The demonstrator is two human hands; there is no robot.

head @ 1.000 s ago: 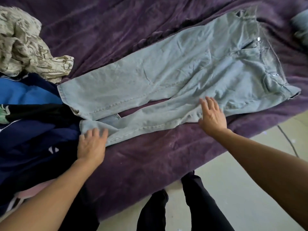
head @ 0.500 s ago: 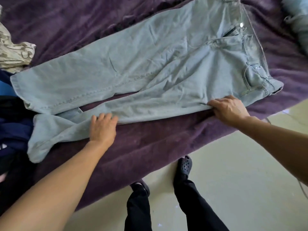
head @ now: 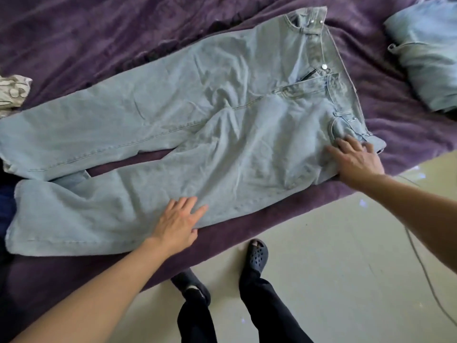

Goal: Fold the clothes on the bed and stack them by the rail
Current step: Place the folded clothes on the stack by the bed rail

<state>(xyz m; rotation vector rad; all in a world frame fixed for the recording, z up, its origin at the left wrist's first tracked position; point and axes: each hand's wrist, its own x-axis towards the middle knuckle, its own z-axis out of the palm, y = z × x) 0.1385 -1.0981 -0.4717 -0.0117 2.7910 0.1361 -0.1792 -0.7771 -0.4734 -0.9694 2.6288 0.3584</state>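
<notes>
So the jeans (head: pixel 222 125) are lying flat across the bed (head: pixel 99 33), front side up, on a purple blanket. Waistband is pointing to the person's right, legs are running off to the left. They're a pale, washed-out blue, pretty creased around the thighs and crotch. The fly is sitting partly open with a silver button showing, and a pocket and a belt loop are showing at the near hip. The two legs are splitting apart a bit below the crotch, so a wedge of purple is peeking through between them. The near leg is lying just inside the bed's near edge, and its hem is looking wide and a little rumpled.

The left hand (head: pixel 176 225) is resting palm down on the near leg around the knee area. Its grip is wide, fingers straight and spread, holding nothing. The right hand (head: pixel 356 159) is pressing flat on the near hip just beside the pocket, grip also wide with fingers fanned out over the denim.

Another folded denim piece (head: pixel 425 53) is sitting on the bed at the far right, well apart from the jeans. A patterned cloth (head: pixel 12 91) is poking in at the left edge. The person is standing on a pale floor (head: pixel 333 268) in dark clogs, with a thin cable (head: pixel 420 263) trailing over it.
</notes>
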